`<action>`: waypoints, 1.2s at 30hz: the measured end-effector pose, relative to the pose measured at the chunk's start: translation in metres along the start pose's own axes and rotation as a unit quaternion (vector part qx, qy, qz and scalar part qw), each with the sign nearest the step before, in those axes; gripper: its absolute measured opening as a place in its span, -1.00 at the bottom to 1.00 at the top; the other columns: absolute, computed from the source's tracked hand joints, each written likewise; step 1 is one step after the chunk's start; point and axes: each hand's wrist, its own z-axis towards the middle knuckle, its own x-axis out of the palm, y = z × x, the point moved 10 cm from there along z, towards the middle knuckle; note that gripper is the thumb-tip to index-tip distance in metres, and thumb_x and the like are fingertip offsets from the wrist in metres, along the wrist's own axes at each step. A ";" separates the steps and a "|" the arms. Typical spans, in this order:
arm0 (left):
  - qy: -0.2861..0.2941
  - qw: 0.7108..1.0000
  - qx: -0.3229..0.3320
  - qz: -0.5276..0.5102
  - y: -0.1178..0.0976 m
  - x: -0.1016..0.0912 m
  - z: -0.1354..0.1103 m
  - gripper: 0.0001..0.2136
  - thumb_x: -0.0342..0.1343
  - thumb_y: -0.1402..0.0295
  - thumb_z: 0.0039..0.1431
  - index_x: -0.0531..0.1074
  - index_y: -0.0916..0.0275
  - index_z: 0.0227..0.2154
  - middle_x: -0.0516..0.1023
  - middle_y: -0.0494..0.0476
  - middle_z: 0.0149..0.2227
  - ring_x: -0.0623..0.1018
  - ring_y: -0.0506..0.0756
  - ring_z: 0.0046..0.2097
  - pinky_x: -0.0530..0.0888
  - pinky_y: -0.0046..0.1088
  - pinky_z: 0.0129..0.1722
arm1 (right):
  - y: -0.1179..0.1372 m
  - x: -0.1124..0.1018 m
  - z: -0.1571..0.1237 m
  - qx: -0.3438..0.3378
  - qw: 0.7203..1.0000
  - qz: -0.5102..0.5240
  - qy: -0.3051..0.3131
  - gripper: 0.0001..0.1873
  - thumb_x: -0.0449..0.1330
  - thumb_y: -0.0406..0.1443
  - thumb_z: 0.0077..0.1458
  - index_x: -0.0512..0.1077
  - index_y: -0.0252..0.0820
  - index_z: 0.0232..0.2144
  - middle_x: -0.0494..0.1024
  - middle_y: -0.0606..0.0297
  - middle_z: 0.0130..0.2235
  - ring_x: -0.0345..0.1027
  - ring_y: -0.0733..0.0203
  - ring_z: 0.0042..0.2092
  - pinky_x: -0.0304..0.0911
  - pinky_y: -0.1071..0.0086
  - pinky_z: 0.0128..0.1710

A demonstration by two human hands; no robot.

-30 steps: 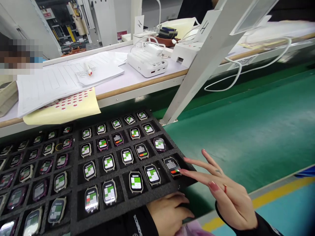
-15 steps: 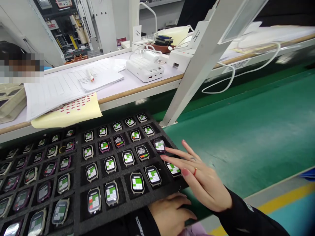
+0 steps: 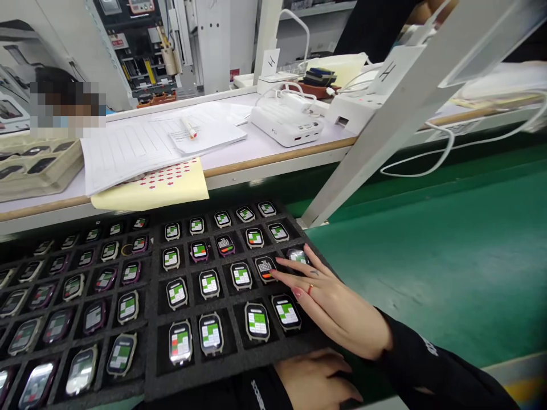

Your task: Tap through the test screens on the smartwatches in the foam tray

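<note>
Smartwatches (image 3: 241, 275) in foam tray (image 3: 147, 364), hands (image 3: 337, 313) at edge

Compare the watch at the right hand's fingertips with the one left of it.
The watch at the fingertips shows a dark screen with white grid and red-green bar; its neighbour shows a white-and-green grid. The right hand overlaps the first, not the second. Both lie face up in a black foam tray.

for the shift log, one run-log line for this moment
right hand: over square black-framed smartwatch in black foam tray | left hand: at tray's near edge
</note>
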 end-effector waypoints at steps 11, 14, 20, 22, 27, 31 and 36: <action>-0.010 0.999 0.017 0.029 0.000 0.006 0.004 -0.75 0.02 0.38 0.34 0.56 0.20 -0.05 0.54 0.05 0.12 0.44 0.02 0.22 0.38 -0.50 0.23 | 0.020 0.006 0.064 -0.068 0.997 -0.003 0.046 -0.54 -0.12 -0.38 0.42 0.42 -0.25 0.20 0.56 0.14 0.08 0.30 -0.03 0.24 -0.22 -0.26 0.40; -0.014 0.999 0.020 0.030 0.001 0.012 0.004 -0.72 -0.03 0.37 0.35 0.55 0.20 -0.02 0.52 0.06 0.13 0.43 0.04 0.23 0.36 -0.47 0.25 | 0.016 0.021 0.075 -0.077 0.996 0.008 0.035 -0.52 -0.16 -0.36 0.45 0.29 -0.26 0.30 0.50 0.10 0.15 0.25 0.00 0.28 -0.17 -0.26 0.38; -0.024 0.998 0.033 0.042 0.004 0.022 0.004 -0.70 -0.04 0.33 0.34 0.54 0.19 -0.01 0.49 0.07 0.16 0.42 0.06 0.24 0.36 -0.42 0.26 | -0.002 0.050 0.080 -0.066 0.997 -0.010 0.035 -0.50 -0.19 -0.31 0.46 0.25 -0.22 0.32 0.47 0.05 0.18 0.20 -0.04 0.31 -0.27 -0.37 0.35; -0.027 0.998 0.033 0.051 0.004 0.021 0.005 -0.70 -0.04 0.33 0.34 0.54 0.18 -0.01 0.50 0.07 0.15 0.43 0.06 0.24 0.35 -0.42 0.27 | -0.005 0.049 0.081 -0.053 0.997 -0.006 0.048 -0.50 -0.19 -0.30 0.46 0.25 -0.21 0.32 0.46 0.05 0.19 0.18 -0.06 0.32 -0.28 -0.40 0.33; -0.011 0.998 0.030 0.060 0.002 0.020 0.008 -0.69 -0.02 0.31 0.33 0.54 0.17 0.01 0.50 0.04 0.16 0.44 0.06 0.22 0.38 -0.45 0.23 | -0.011 0.037 0.080 -0.019 0.996 0.010 0.084 -0.52 -0.17 -0.29 0.46 0.30 -0.16 0.29 0.44 0.06 0.20 0.17 -0.09 0.32 -0.22 -0.42 0.32; -0.001 0.997 0.023 0.070 0.002 0.019 0.008 -0.69 -0.03 0.32 0.34 0.54 0.16 0.02 0.51 0.02 0.15 0.45 0.08 0.22 0.41 -0.42 0.21 | -0.018 0.028 0.072 0.006 0.997 0.013 0.079 -0.53 -0.16 -0.26 0.46 0.37 -0.17 0.23 0.44 0.04 0.20 0.18 -0.12 0.31 -0.23 -0.45 0.30; -0.008 0.998 0.028 0.063 0.002 0.018 0.006 -0.68 -0.02 0.32 0.32 0.53 0.16 0.02 0.50 0.04 0.15 0.44 0.07 0.22 0.37 -0.43 0.24 | -0.046 0.001 0.039 0.065 0.997 0.036 0.009 -0.55 -0.10 -0.17 0.46 0.40 -0.13 0.22 0.43 0.09 0.21 0.23 -0.11 0.28 -0.13 -0.33 0.32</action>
